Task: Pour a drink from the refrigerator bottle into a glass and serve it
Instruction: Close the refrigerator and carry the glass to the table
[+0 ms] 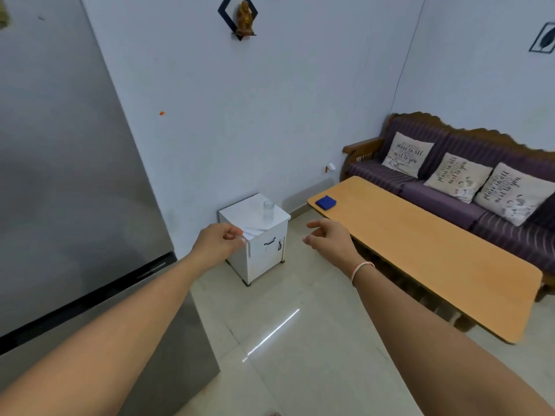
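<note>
A clear empty glass (268, 207) stands upright on top of a small white cabinet (264, 250) by the wall. The tall grey refrigerator (66, 163) fills the left side, its doors closed; no bottle is in sight. Both my arms reach forward at mid-height. My left hand (217, 243) hovers in front of the cabinet's near corner, fingers loosely curled, holding nothing. To the right of the cabinet my right hand (327, 237) floats above the floor, fingers relaxed and empty, with a thin band on the wrist.
A long wooden coffee table (435, 253) stretches along the right with a blue cloth (326, 202) at its far end. Behind it is a purple sofa (444, 199) with three cushions. Pale tiled floor (294, 340) lies between fridge, cabinet and table.
</note>
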